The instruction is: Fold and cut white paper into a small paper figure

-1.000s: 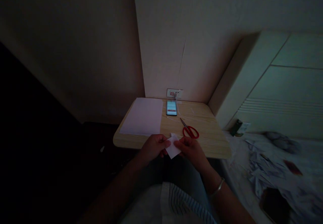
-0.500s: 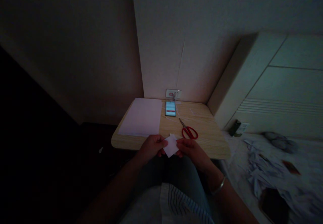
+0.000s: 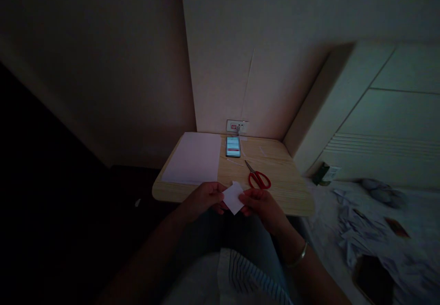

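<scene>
Head view, paper (image 3: pixel 233 199) in both hands (image 3: pixel 205 197) (image 3: pixel 264 205), scissors (image 3: pixel 258 177)

I'm seeing a table (image 3: pixel 282 197) standing against the wall (image 3: pixel 220 57), with a sheet of paper (image 3: pixel 192 158) lying on its left side. A phone (image 3: pixel 233 147) is resting right of the sheet, in front of the wall socket (image 3: pixel 232 126). Scissors (image 3: pixel 255 175) are lying to the phone's right and nearer the person. By the table's near edge, the left hand (image 3: pixel 207 197) and right hand (image 3: pixel 263 203) are holding a piece of paper (image 3: pixel 233 198) between them. Off to the right, a bed (image 3: pixel 326 222) is standing before its headboard (image 3: pixel 395 112).
</scene>
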`<state>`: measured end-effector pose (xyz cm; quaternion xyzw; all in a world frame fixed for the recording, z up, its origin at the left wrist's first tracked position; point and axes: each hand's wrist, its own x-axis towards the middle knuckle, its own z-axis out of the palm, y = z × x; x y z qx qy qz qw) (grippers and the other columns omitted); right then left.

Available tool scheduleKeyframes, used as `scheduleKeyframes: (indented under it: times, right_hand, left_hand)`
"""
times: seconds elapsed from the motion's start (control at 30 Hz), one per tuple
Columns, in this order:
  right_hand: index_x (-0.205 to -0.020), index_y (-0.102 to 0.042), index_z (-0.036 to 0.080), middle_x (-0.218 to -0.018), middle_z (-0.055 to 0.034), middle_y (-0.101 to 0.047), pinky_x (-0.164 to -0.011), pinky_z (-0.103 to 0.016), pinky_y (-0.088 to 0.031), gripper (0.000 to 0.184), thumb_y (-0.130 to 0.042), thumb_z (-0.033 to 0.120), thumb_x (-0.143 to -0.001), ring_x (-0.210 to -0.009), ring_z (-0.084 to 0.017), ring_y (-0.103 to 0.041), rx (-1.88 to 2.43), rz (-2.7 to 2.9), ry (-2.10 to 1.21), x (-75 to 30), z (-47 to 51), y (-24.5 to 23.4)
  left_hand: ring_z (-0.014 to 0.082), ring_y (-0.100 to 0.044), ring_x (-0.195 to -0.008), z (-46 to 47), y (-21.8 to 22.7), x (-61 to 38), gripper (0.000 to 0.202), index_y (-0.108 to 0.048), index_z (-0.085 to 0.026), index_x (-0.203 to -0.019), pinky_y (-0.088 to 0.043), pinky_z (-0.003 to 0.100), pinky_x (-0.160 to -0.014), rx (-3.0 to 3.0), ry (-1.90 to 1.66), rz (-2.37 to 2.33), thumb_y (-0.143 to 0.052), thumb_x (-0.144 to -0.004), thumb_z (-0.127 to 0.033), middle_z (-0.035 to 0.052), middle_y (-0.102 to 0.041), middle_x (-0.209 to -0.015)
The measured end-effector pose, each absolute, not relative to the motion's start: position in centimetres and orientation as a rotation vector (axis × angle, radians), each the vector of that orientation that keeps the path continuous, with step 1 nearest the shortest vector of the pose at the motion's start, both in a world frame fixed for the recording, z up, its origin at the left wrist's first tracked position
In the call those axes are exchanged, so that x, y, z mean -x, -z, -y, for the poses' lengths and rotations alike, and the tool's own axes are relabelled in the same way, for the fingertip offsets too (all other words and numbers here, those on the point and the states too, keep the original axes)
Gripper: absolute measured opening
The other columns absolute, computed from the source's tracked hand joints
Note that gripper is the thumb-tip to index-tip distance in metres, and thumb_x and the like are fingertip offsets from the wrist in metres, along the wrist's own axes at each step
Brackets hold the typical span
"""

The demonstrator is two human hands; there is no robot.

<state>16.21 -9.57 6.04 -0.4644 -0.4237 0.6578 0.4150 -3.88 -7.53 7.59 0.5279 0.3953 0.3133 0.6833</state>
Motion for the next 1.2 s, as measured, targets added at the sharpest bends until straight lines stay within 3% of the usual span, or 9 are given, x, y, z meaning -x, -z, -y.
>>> scheduleKeyframes:
  times: [0.1, 0.23, 0.47, 0.63, 0.8, 0.93, 1.07, 1.2]
  right_hand:
    - [-0.068, -0.066, 0.012, -0.053, 0.0006, -0.063, -0.045, -0.017, -0.042, 0.030, -0.078, 0.039, -0.060, -0.044, -0.006, -0.053, 1.171, 0.983, -1.637, -15.9, 10.0, -6.4]
    - [-0.070, -0.067, 0.013, -0.054, 0.0006, -0.064, -0.045, -0.016, -0.044, 0.029, -0.079, 0.038, -0.061, -0.045, -0.007, -0.054, 1.150, 0.938, -1.599, -15.5, 10.5, -6.9]
    - [-0.082, -0.069, 0.014, -0.061, -0.0010, -0.067, -0.046, -0.015, -0.048, 0.029, -0.079, 0.032, -0.062, -0.049, -0.007, -0.058, 1.071, 0.853, -1.640, -15.0, 11.1, -7.0]
    - [-0.080, -0.069, 0.017, -0.064, 0.0009, -0.066, -0.048, -0.015, -0.050, 0.024, -0.079, 0.027, -0.061, -0.052, -0.008, -0.059, 0.997, 0.738, -1.680, -14.9, 11.6, -7.5]
    - [-0.071, -0.069, 0.016, -0.062, -0.0001, -0.065, -0.054, -0.018, -0.051, 0.015, -0.075, 0.026, -0.062, -0.056, -0.009, -0.060, 0.973, 0.757, -1.653, -14.7, 11.8, -7.8]
    - [-0.070, -0.069, 0.016, -0.066, -0.0036, -0.067, -0.059, -0.023, -0.052, 0.016, -0.069, 0.031, -0.067, -0.063, -0.013, -0.061, 0.999, 0.866, -1.573, -14.5, 11.9, -7.8]
    - [-0.086, -0.069, 0.019, -0.068, -0.0005, -0.065, -0.057, -0.025, -0.050, 0.025, -0.072, 0.035, -0.067, -0.063, -0.014, -0.059, 1.085, 1.035, -1.392, -14.5, 11.7, -7.6]
    - [-0.077, -0.069, 0.017, -0.063, -0.0011, -0.065, -0.054, -0.025, -0.046, 0.027, -0.071, 0.042, -0.068, -0.054, -0.012, -0.056, 1.178, 1.171, -1.376, -14.3, 11.6, -7.2]
  left_hand:
    - [0.0136, -0.063, -0.062, 8.0, -7.7, 3.8, 0.034, -0.058, -0.012, -0.090, -0.051, 0.022, -0.053, -1.125, -0.766, -0.897, -0.071, -0.066, -0.032, 0.0043, -0.066, -0.071]
    - [0.0123, -0.062, -0.056, 8.7, -7.8, 3.0, 0.031, -0.057, -0.012, -0.080, -0.049, 0.021, -0.049, -1.017, -0.891, -0.977, -0.072, -0.063, -0.032, 0.0022, -0.065, -0.063]
    - [0.0097, -0.056, -0.046, 9.2, -7.3, 2.4, 0.026, -0.063, -0.012, -0.078, -0.044, 0.020, -0.043, -0.955, -1.023, -1.002, -0.071, -0.063, -0.031, -0.0005, -0.063, -0.056]
    - [0.0100, -0.058, -0.052, 9.3, -6.8, 2.6, 0.019, -0.068, -0.013, -0.079, -0.045, 0.020, -0.049, -0.937, -1.039, -0.888, -0.069, -0.066, -0.026, 0.0011, -0.065, -0.060]
    - [0.0110, -0.057, -0.054, 9.6, -7.6, 2.3, 0.018, -0.066, -0.012, -0.068, -0.046, 0.023, -0.054, -0.976, -1.063, -0.864, -0.066, -0.066, -0.030, 0.0015, -0.063, -0.059]
    - [0.0106, -0.056, -0.053, 9.7, -8.3, 1.9, 0.021, -0.061, -0.014, -0.074, -0.046, 0.023, -0.054, -1.106, -1.115, -1.058, -0.067, -0.066, -0.032, -0.0017, -0.061, -0.058]
    - [0.0100, -0.056, -0.054, 9.7, -8.1, 1.8, 0.023, -0.059, -0.016, -0.080, -0.045, 0.020, -0.054, -1.180, -1.135, -1.056, -0.070, -0.064, -0.027, -0.0042, -0.060, -0.057]
    - [0.0106, -0.058, -0.056, 9.7, -7.9, 1.4, 0.025, -0.059, -0.016, -0.075, -0.047, 0.022, -0.056, -1.015, -1.189, -1.084, -0.074, -0.060, -0.030, -0.0030, -0.062, -0.061]
